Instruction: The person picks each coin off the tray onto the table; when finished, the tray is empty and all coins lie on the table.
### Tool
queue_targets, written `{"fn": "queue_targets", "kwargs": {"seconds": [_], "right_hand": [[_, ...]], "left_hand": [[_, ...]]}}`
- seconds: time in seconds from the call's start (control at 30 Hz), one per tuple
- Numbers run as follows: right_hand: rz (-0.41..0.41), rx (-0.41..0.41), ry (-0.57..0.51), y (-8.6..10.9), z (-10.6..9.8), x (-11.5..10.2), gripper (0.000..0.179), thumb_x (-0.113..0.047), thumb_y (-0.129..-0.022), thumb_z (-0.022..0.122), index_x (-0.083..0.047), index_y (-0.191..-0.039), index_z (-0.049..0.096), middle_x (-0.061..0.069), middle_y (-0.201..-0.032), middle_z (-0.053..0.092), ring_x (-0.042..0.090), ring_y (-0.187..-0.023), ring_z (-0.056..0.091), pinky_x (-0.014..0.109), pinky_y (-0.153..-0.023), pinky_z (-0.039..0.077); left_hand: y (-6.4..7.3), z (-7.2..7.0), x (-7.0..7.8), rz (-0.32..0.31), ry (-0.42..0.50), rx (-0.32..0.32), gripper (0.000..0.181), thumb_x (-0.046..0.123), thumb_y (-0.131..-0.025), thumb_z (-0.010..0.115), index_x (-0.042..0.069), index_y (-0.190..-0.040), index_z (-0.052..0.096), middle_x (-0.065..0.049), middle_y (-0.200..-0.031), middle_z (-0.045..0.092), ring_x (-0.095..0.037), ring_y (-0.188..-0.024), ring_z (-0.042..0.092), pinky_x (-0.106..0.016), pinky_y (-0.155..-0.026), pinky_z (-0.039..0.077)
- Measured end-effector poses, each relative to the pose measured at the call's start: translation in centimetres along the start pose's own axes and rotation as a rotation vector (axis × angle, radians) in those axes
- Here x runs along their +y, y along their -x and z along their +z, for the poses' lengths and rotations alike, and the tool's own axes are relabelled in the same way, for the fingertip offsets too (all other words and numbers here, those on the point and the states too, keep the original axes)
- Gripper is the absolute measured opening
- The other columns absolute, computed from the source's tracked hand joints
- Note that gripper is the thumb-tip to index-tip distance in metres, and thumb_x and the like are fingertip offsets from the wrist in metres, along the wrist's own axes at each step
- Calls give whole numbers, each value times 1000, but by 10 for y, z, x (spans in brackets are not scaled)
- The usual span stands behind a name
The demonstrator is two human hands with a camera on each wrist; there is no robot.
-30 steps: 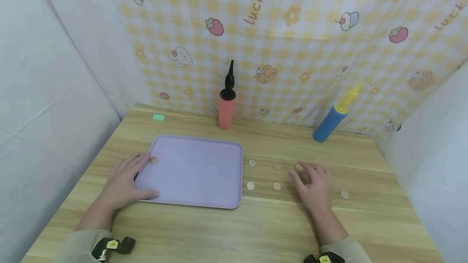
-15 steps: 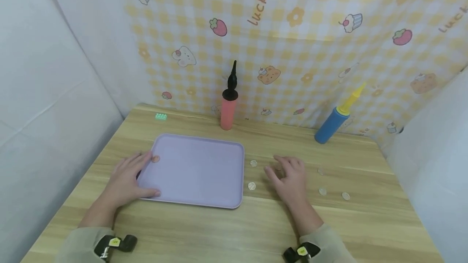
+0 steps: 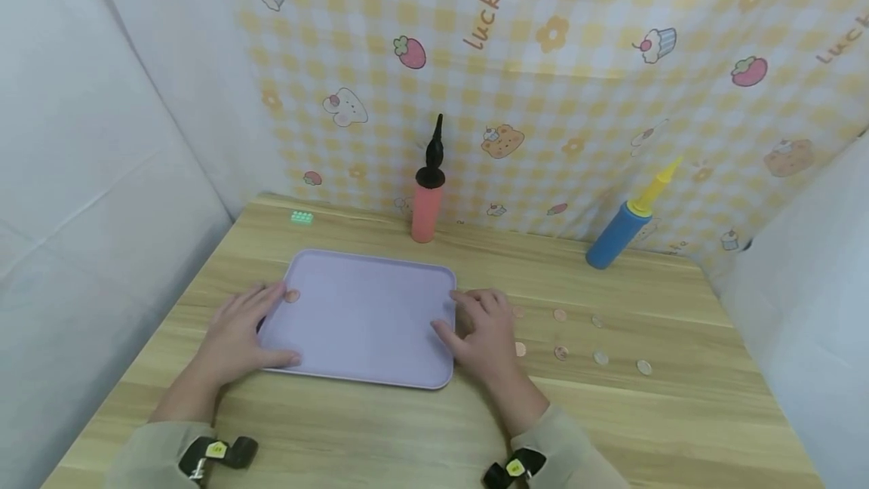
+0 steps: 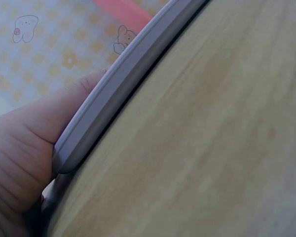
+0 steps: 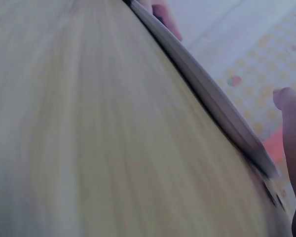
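Note:
A lilac tray (image 3: 366, 315) lies on the wooden table. My left hand (image 3: 237, 334) holds its left edge, the thumb (image 4: 64, 106) lying over the rim at the near corner. A copper-coloured coin (image 3: 292, 296) sits in the tray right by the left index fingertip. My right hand (image 3: 485, 334) is at the tray's right edge with fingers spread, thumb and index tip overlapping the rim in the head view. From the right wrist, the right thumb (image 5: 291, 113) appears raised above the rim. Right of that hand lie several coins in two rough rows, some copper-coloured (image 3: 560, 315), some silvery (image 3: 600, 358).
A red hand pump (image 3: 426, 213) with a black nozzle stands behind the tray. Another pump (image 3: 618, 236), blue with a yellow nozzle, leans at the back right against the checked cloth (image 3: 543, 96). A small green studded brick (image 3: 302, 217) lies at the back left.
My right hand has moved left from over the coins to the tray's right edge, uncovering the coins on the right and hiding two silvery ones. The left hand has stayed on the tray.

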State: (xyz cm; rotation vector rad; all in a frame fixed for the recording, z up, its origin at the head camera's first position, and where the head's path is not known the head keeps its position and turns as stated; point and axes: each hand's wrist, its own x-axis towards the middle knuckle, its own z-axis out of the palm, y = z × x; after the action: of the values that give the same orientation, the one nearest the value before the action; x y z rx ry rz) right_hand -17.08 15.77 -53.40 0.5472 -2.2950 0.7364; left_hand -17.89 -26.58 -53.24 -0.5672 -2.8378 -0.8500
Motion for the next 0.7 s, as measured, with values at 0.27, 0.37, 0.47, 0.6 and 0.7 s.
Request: {"fn": "queue_targets", "kwargs": {"seconds": [0.27, 0.37, 0.47, 0.6, 0.7], "right_hand": [[-38, 36, 96, -11, 22, -24, 47, -45, -87, 83, -11, -119, 81, 6, -105, 71, 32, -101, 61, 54, -89, 48], [-52, 31, 155, -15, 27, -35, 45, -44, -87, 83, -13, -120, 81, 4, -105, 70, 32, -103, 61, 55, -90, 46], [-89, 27, 222, -17, 32, -49, 43, -42, -87, 84, -16, -121, 81, 2, -106, 70, 29, -104, 61, 53, -91, 47], [-142, 31, 249, -19, 42, -66, 42, -40, -84, 87, -20, -121, 82, 1, -105, 71, 27, -105, 62, 50, -91, 48], [-157, 31, 243, -20, 51, -77, 40, -39, -83, 87, -20, -119, 82, 0, -104, 71, 26, -104, 63, 48, -90, 48]], "left_hand": [[1, -1, -2, -15, 4, -15, 129, 63, -66, 95, 1, -163, 38, -30, -161, 45, -56, -149, 31, -75, -120, 13], [1, -1, -3, -18, -1, -22, 128, 64, -68, 95, 1, -164, 38, -30, -161, 44, -55, -150, 31, -74, -121, 13], [1, -2, -3, -19, -5, -28, 128, 65, -69, 94, 0, -164, 38, -29, -161, 44, -54, -150, 30, -74, -121, 12], [0, -2, -1, -19, 2, -30, 127, 65, -69, 93, 0, -163, 38, -29, -161, 44, -54, -151, 30, -74, -122, 11], [1, -2, 0, -18, 3, -25, 127, 64, -68, 94, -1, -162, 39, -29, -161, 45, -54, -150, 30, -74, -121, 11]]}}
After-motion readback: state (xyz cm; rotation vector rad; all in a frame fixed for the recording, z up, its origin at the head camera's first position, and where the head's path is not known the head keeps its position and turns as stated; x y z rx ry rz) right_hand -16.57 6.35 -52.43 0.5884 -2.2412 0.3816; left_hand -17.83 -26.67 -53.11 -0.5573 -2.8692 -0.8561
